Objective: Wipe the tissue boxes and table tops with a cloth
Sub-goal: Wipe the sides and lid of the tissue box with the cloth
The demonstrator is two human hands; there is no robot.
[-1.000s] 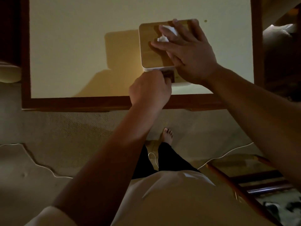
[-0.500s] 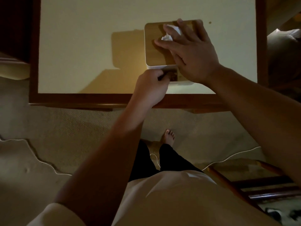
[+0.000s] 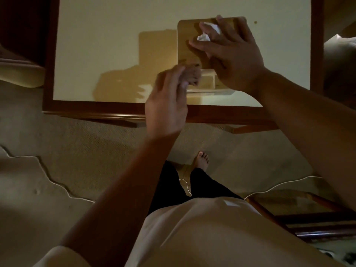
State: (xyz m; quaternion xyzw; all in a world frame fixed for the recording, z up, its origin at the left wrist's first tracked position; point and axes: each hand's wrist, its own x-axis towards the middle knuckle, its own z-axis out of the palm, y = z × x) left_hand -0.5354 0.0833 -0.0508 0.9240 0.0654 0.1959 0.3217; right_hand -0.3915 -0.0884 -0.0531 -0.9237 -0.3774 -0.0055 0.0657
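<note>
The tissue box [image 3: 187, 43] is sitting on the table [image 3: 96, 45] at your 1 o'clock. Your right hand [image 3: 235, 60] is lying on its top, beside the tissue [image 3: 204, 36]. Your left hand [image 3: 167, 105] is holding the cloth [image 3: 190, 76] at the box's 7 o'clock corner.

This looks like a home sitting room, dimly lit. Beige carpet [image 3: 86, 151] covers the floor, with a thin white cable [image 3: 55, 185] trailing loose across it. A low tabletop [image 3: 115, 54], pale with a dark wood frame [image 3: 96, 110], carries a wood-lidded tissue box [image 3: 186, 45]. A cushioned seat [image 3: 19, 74] sits at far left, a pale cushion [image 3: 339, 54] at far right and a wooden chair [image 3: 317, 218] at near right. The person stands on a bare foot [image 3: 202, 160].
</note>
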